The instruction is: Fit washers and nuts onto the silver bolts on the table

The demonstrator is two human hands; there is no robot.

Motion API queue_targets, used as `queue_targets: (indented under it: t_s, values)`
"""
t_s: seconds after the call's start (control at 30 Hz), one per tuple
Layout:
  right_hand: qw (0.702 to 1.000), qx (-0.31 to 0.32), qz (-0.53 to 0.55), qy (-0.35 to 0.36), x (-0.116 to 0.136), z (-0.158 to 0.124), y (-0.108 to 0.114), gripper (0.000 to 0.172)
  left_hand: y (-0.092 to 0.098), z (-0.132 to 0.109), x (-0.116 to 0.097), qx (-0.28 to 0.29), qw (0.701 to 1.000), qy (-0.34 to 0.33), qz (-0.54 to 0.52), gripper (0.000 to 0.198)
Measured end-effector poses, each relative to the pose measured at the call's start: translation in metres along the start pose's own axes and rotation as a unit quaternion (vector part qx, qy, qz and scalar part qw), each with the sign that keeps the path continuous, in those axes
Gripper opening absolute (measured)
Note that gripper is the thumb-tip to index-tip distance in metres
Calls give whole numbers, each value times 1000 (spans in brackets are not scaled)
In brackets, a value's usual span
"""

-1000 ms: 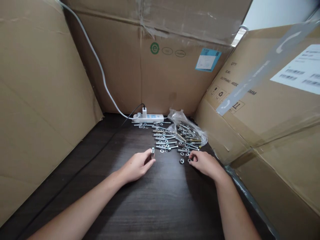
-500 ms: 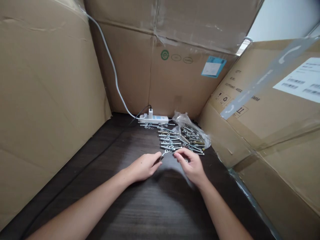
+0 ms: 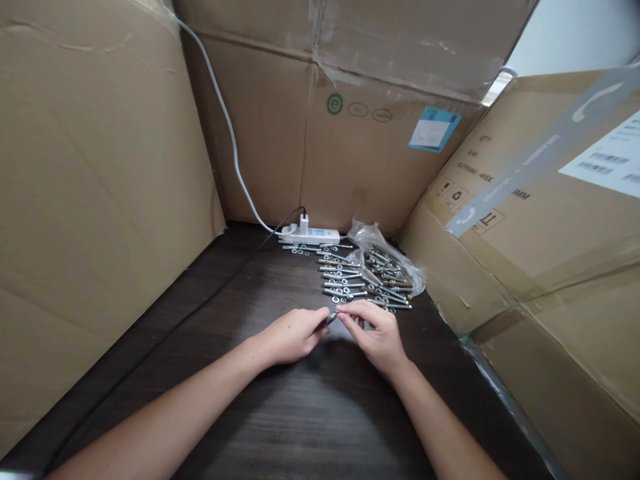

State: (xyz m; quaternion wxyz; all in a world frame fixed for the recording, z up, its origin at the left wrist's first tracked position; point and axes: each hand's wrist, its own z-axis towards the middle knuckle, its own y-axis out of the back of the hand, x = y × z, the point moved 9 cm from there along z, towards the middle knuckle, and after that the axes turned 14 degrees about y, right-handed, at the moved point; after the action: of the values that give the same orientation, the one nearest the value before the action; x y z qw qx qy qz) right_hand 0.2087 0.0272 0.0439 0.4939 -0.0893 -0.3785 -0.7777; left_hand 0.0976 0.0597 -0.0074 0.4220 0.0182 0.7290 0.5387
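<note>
My left hand [image 3: 300, 333] is closed around a grey metal bolt [image 3: 331, 319], most of it hidden by the fingers. The thumb and index finger of my right hand [image 3: 375, 331] pinch at the bolt's far tip; any small part between them is too small to make out. Just beyond my hands lie loose washers [image 3: 335, 300] and rows of long bolts [image 3: 345, 285]. A heap of bolts and nuts [image 3: 387, 267] lies in and around a clear plastic bag [image 3: 367, 233] behind my right hand.
A white power strip [image 3: 320, 235] with a plugged-in charger stands at the back. Its white cord [image 3: 233, 140] climbs the cardboard, and a black cable [image 3: 165, 327] crosses the dark tabletop [image 3: 300, 420]. Cardboard boxes [image 3: 110, 167] wall in the left, back and right sides.
My right hand has moved left, and its fingertips now meet the tip of the bolt in my left hand. The view has shifted slightly.
</note>
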Motion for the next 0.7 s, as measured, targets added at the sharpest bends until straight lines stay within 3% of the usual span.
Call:
queue_targets:
  t_s: [0.37,0.57,0.7]
  values:
    - [994,40,-61,81,14,1,-4,25,0,1,1,13,999,4,-53,19]
    - [994,39,-70,79,15,1,-5,20,-2,-4,-2,27,997,3,-69,21]
    - [995,36,-60,76,13,1,-7,23,-4,-5,-5,34,991,0,-133,23]
